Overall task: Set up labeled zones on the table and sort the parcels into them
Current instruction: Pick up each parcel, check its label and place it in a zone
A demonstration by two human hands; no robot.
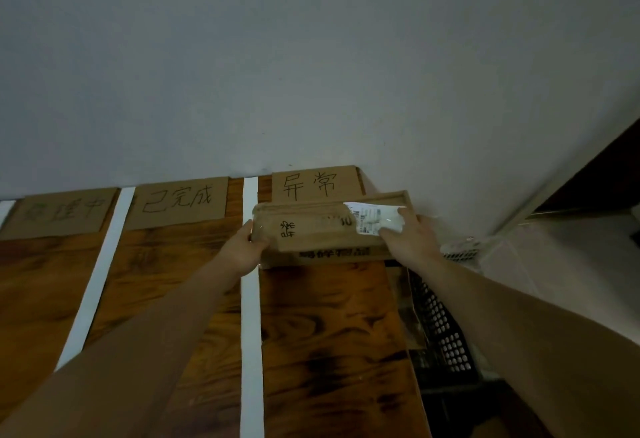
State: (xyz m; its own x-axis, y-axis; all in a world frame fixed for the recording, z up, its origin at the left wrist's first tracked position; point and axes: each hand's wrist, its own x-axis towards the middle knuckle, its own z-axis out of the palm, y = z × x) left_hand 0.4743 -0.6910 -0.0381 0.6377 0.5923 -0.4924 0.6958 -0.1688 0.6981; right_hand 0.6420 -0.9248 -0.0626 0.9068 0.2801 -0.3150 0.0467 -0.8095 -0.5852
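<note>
Parcel [322,226], right of centre below the rightmost sign [311,184], is clasped at its ends by left hand [246,247] and right hand [408,240]; released there, it may overhang the table [329,333] and tip toward the black crate [440,326].

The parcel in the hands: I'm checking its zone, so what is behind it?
A cardboard sign marked 异常, by the wall. The parcel covers the sign's bottom edge.
</note>
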